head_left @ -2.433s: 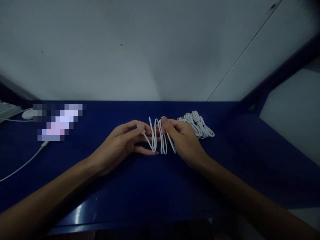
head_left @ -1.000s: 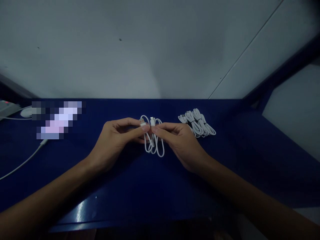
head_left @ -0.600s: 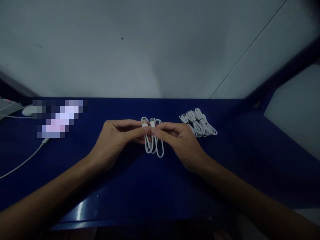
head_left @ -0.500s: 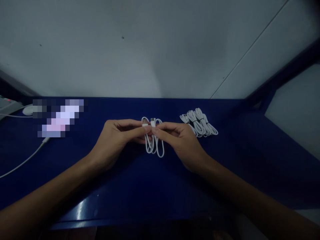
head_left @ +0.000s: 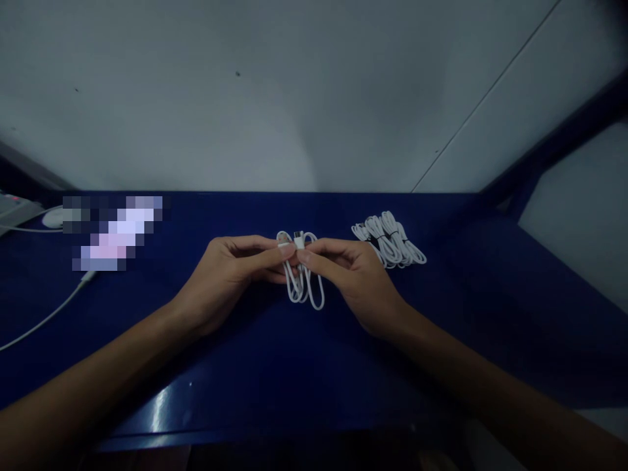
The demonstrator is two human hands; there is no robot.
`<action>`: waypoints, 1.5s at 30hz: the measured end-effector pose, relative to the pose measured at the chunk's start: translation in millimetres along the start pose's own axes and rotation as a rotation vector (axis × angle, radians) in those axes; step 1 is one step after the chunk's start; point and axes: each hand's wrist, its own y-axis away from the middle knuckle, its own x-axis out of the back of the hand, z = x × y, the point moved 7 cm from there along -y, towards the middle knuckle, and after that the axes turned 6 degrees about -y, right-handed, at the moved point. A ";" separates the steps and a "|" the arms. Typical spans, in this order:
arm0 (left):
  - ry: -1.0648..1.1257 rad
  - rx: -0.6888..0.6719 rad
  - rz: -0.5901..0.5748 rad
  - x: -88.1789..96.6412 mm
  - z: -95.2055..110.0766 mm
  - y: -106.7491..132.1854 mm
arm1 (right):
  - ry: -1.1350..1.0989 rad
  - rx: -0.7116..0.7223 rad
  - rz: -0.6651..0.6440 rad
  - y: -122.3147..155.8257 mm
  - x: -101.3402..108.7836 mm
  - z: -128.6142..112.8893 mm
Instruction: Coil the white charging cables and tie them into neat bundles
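A white USB cable [head_left: 318, 297], folded into a coil of long loops, is held above the blue table in the middle of the view. My left hand [head_left: 235, 265] pinches its left side between thumb and fingers, close to one metal plug. From the right, my right hand [head_left: 353, 271] pinches the same coil just under the other white connector. Both plugs point away from me, side by side, and the loops hang toward me below the thumbs. The fingertips behind the coil are partly hidden.
Several coiled white cables [head_left: 390, 241] with dark ties lie bunched on the blue table [head_left: 275, 379], right of my hands. At the left lies a pixelated bright device [head_left: 120, 232] with a white cord [head_left: 53, 320]. A pale wall [head_left: 245, 131] stands behind the table.
The two plugs have tilted slightly to the left in my fingers. Both hands keep their pinch on the cable and have barely moved.
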 end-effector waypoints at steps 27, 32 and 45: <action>0.026 0.002 -0.026 -2.1 -0.6 -0.6 | 0.002 0.012 0.010 0.7 -0.7 -2.4; 0.043 0.001 -0.042 -2.8 -1.1 -0.1 | 0.002 0.003 0.013 1.1 -0.8 -2.4; 0.047 0.000 -0.033 -1.5 -2.7 -1.3 | -0.005 0.005 0.033 -0.1 -0.5 -1.1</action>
